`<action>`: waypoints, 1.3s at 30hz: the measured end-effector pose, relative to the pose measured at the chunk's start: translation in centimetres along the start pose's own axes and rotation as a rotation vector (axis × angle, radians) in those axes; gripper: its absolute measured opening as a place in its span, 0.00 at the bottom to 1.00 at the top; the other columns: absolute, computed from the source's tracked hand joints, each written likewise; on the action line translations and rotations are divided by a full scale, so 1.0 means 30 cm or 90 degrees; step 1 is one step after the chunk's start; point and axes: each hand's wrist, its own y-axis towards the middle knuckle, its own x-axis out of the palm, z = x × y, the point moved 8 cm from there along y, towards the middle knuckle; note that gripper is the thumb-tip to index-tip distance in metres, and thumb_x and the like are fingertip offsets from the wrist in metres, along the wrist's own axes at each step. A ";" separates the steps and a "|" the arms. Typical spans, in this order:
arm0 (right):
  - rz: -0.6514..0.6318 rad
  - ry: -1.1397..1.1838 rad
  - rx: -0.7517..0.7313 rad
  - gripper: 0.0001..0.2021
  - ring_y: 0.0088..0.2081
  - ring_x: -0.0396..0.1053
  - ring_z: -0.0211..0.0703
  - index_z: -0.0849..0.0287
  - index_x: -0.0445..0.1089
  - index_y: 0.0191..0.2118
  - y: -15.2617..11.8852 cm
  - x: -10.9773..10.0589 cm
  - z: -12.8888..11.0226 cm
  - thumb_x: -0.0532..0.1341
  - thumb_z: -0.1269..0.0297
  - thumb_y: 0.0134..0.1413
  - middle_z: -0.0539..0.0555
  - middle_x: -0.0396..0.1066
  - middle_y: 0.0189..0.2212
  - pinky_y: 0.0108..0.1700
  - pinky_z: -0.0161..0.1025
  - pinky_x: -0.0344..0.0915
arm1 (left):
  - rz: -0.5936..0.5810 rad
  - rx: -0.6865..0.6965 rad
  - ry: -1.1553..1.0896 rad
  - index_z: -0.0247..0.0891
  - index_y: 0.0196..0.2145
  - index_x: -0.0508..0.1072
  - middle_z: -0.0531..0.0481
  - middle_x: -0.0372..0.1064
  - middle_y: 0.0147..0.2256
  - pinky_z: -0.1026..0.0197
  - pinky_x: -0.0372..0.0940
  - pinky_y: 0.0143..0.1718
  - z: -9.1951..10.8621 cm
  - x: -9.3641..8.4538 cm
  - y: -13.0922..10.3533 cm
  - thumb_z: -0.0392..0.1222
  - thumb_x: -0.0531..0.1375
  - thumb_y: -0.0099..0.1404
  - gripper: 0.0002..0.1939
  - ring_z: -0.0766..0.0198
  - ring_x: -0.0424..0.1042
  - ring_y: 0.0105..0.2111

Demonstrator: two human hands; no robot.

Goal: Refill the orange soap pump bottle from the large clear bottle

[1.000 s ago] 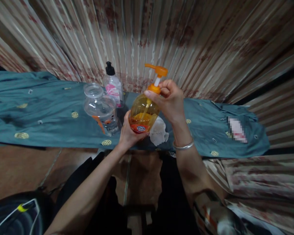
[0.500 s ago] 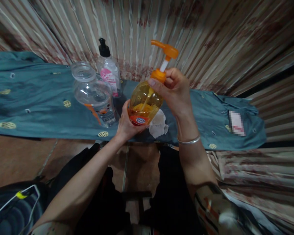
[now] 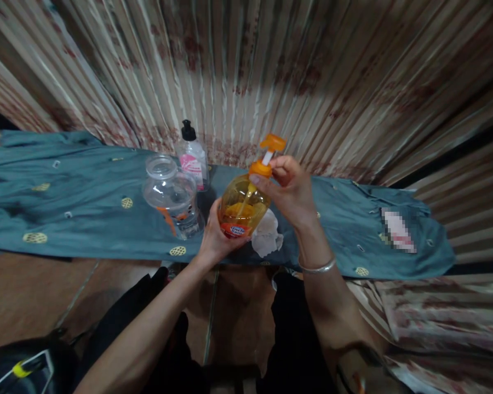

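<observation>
A see-through yellow pump bottle (image 3: 252, 210) with amber liquid low inside and a red label leans to the right between my hands. My left hand (image 3: 221, 235) is wrapped round its lower body. Thumb and fingers of my right hand (image 3: 290, 189) pinch the orange collar of its pump top (image 3: 261, 168); the pump head stands raised on a white stem. To the left are a clear wide-mouthed jar (image 3: 170, 191) with orange markings and a clear bottle (image 3: 195, 164) with a black pump and pink label. A crumpled white tissue (image 3: 266, 238) lies beneath the held bottle.
The narrow table wears a teal patterned cloth (image 3: 86, 219). Behind it hangs a pleated curtain (image 3: 238, 71). A small blurred white-and-pink item (image 3: 398, 230) lies at the right end. A black bucket-like object with a handle (image 3: 28, 366) is on the floor at lower left.
The view has tilted up, so everything sits lower in the picture. The orange pump nozzle has turned, its spout now pointing more toward me. Both hands keep their hold on the bottle.
</observation>
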 end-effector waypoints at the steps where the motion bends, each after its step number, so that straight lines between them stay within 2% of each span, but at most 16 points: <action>1: -0.013 0.018 0.005 0.25 0.46 0.75 0.46 0.52 0.66 0.38 -0.002 0.004 -0.001 0.74 0.42 0.43 0.50 0.75 0.39 0.55 0.49 0.70 | 0.002 0.001 -0.002 0.41 0.65 0.51 0.33 0.65 0.62 0.40 0.67 0.59 -0.001 -0.001 0.000 0.54 0.76 0.43 0.59 0.42 0.69 0.60; 6: -0.059 0.028 0.023 0.23 0.50 0.74 0.49 0.51 0.71 0.42 -0.019 0.029 -0.027 0.71 0.42 0.47 0.51 0.76 0.42 0.58 0.53 0.68 | 0.002 -0.004 -0.019 0.39 0.65 0.50 0.32 0.66 0.61 0.40 0.67 0.59 -0.007 0.002 -0.003 0.53 0.75 0.44 0.58 0.43 0.70 0.60; 9: 0.001 0.004 0.002 0.23 0.50 0.74 0.49 0.51 0.69 0.41 -0.018 0.023 -0.030 0.73 0.44 0.44 0.51 0.75 0.43 0.59 0.52 0.67 | 0.005 -0.006 -0.024 0.40 0.65 0.51 0.33 0.65 0.62 0.39 0.66 0.60 -0.010 0.003 -0.004 0.53 0.75 0.43 0.58 0.43 0.68 0.61; 11: 0.062 -0.019 -0.005 0.25 0.47 0.74 0.47 0.52 0.68 0.38 -0.015 0.008 -0.021 0.75 0.45 0.41 0.51 0.74 0.41 0.57 0.50 0.69 | 0.008 -0.008 -0.025 0.39 0.65 0.51 0.32 0.64 0.62 0.39 0.65 0.61 -0.013 0.003 -0.004 0.53 0.76 0.42 0.59 0.42 0.68 0.62; 13: 0.088 -0.028 0.001 0.25 0.44 0.74 0.46 0.52 0.67 0.36 -0.012 0.000 -0.013 0.76 0.45 0.39 0.50 0.74 0.39 0.54 0.48 0.70 | 0.009 -0.012 -0.025 0.39 0.65 0.52 0.32 0.64 0.61 0.38 0.65 0.60 -0.015 0.003 -0.004 0.53 0.76 0.41 0.59 0.41 0.68 0.61; 15: 0.050 -0.007 0.009 0.25 0.44 0.74 0.45 0.53 0.68 0.36 -0.007 0.008 -0.014 0.75 0.43 0.40 0.49 0.75 0.38 0.53 0.46 0.71 | 0.011 -0.015 -0.026 0.38 0.65 0.51 0.32 0.65 0.61 0.39 0.66 0.60 -0.015 0.001 -0.004 0.54 0.76 0.42 0.59 0.41 0.68 0.61; 18: -0.059 0.032 0.023 0.22 0.47 0.74 0.45 0.52 0.72 0.39 -0.008 0.039 -0.032 0.71 0.40 0.47 0.49 0.76 0.39 0.55 0.45 0.70 | 0.012 -0.016 -0.030 0.40 0.65 0.50 0.33 0.64 0.62 0.39 0.66 0.60 -0.013 -0.001 -0.006 0.53 0.76 0.42 0.59 0.43 0.68 0.61; 20: -0.092 0.039 0.027 0.22 0.49 0.74 0.46 0.51 0.73 0.41 -0.012 0.052 -0.039 0.70 0.40 0.49 0.49 0.76 0.41 0.56 0.45 0.69 | 0.010 -0.015 -0.034 0.41 0.65 0.50 0.34 0.64 0.63 0.39 0.65 0.61 -0.012 -0.001 -0.007 0.53 0.75 0.42 0.59 0.44 0.68 0.62; 23: -0.033 0.021 0.015 0.24 0.49 0.74 0.46 0.51 0.71 0.42 -0.012 0.041 -0.031 0.73 0.42 0.45 0.50 0.76 0.43 0.57 0.47 0.69 | 0.009 -0.016 -0.034 0.40 0.65 0.50 0.32 0.63 0.63 0.38 0.64 0.61 -0.014 -0.001 -0.009 0.54 0.75 0.42 0.60 0.43 0.66 0.63; 25: 0.031 -0.009 0.003 0.25 0.47 0.74 0.46 0.51 0.69 0.40 -0.012 0.024 -0.022 0.75 0.44 0.42 0.50 0.76 0.41 0.56 0.48 0.69 | 0.010 -0.019 -0.032 0.39 0.65 0.50 0.30 0.62 0.63 0.37 0.64 0.61 -0.017 -0.001 -0.010 0.55 0.76 0.42 0.60 0.41 0.65 0.63; 27: 0.053 -0.030 0.001 0.25 0.45 0.74 0.46 0.52 0.68 0.38 -0.012 0.015 -0.016 0.75 0.44 0.41 0.49 0.76 0.40 0.55 0.48 0.70 | 0.009 -0.021 -0.031 0.39 0.65 0.50 0.30 0.63 0.63 0.37 0.64 0.61 -0.019 0.001 -0.010 0.55 0.76 0.41 0.61 0.40 0.65 0.63; 32: -0.084 0.023 0.023 0.21 0.47 0.74 0.47 0.51 0.71 0.39 -0.016 0.045 -0.039 0.70 0.41 0.49 0.49 0.76 0.40 0.55 0.47 0.70 | 0.006 -0.018 -0.034 0.39 0.66 0.50 0.32 0.66 0.61 0.38 0.66 0.59 -0.016 0.004 -0.011 0.54 0.76 0.42 0.60 0.42 0.69 0.61; 34: -0.108 0.027 0.016 0.19 0.48 0.73 0.47 0.50 0.72 0.39 -0.019 0.053 -0.053 0.70 0.43 0.51 0.49 0.76 0.41 0.56 0.47 0.69 | 0.008 -0.019 -0.035 0.39 0.65 0.50 0.32 0.66 0.60 0.38 0.67 0.58 -0.016 0.003 -0.011 0.55 0.76 0.42 0.60 0.41 0.69 0.60; 36: -0.079 0.008 0.003 0.19 0.48 0.73 0.47 0.49 0.72 0.40 -0.019 0.050 -0.055 0.71 0.44 0.50 0.49 0.75 0.42 0.57 0.47 0.68 | 0.008 -0.020 -0.036 0.38 0.65 0.50 0.31 0.66 0.60 0.38 0.67 0.58 -0.016 0.002 -0.012 0.55 0.76 0.42 0.60 0.41 0.69 0.60; 39: 0.036 -0.051 -0.008 0.22 0.46 0.72 0.46 0.51 0.71 0.39 -0.018 0.022 -0.039 0.74 0.45 0.44 0.49 0.75 0.41 0.56 0.48 0.67 | 0.007 -0.018 -0.037 0.38 0.65 0.49 0.30 0.66 0.60 0.37 0.66 0.59 -0.016 0.002 -0.013 0.55 0.76 0.42 0.61 0.40 0.68 0.61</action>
